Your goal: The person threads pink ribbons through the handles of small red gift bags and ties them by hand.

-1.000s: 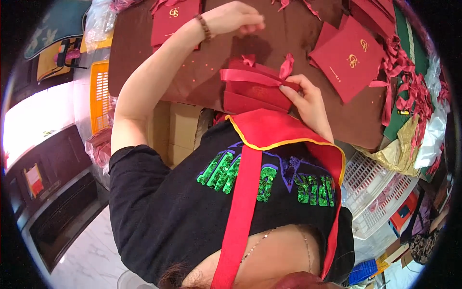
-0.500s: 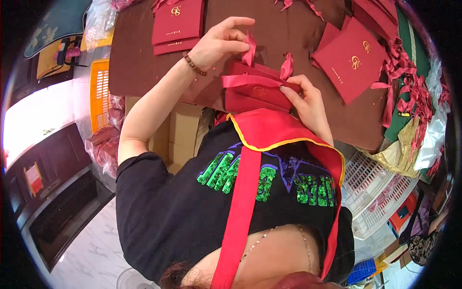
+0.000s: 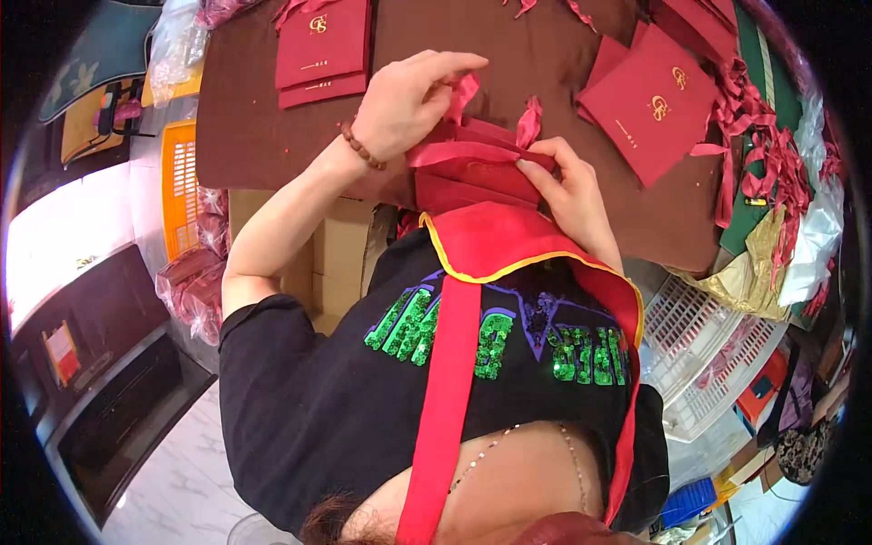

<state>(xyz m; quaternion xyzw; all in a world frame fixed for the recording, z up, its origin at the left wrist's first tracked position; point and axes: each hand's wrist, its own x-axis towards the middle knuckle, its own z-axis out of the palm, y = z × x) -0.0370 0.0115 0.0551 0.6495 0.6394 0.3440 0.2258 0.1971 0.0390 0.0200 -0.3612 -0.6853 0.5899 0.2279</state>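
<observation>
A small dark-red paper bag [image 3: 477,189] lies at the table's near edge, against my apron. My left hand [image 3: 407,102] is at its far left side, fingers curled in a pinch on a pink-red ribbon [image 3: 463,94] rising from the bag. Another ribbon loop [image 3: 530,123] stands up farther right. A ribbon band [image 3: 454,151] stretches across the bag's front to my right hand [image 3: 570,193]. That hand's thumb and fingers close on the bag's right upper edge, over the band's end.
Flat red bags [image 3: 322,45] are stacked at the far left of the brown-covered table [image 3: 245,118]. More bags [image 3: 658,109] lie at right beside a tangle of ribbons [image 3: 781,173]. White plastic baskets [image 3: 704,350] stand below right, an orange crate [image 3: 180,186] at left.
My left hand has drawn slightly left and curled more, pulling at the ribbon. The band across the bag has slackened a little. My right hand keeps its grip; the whole view shifts slightly.
</observation>
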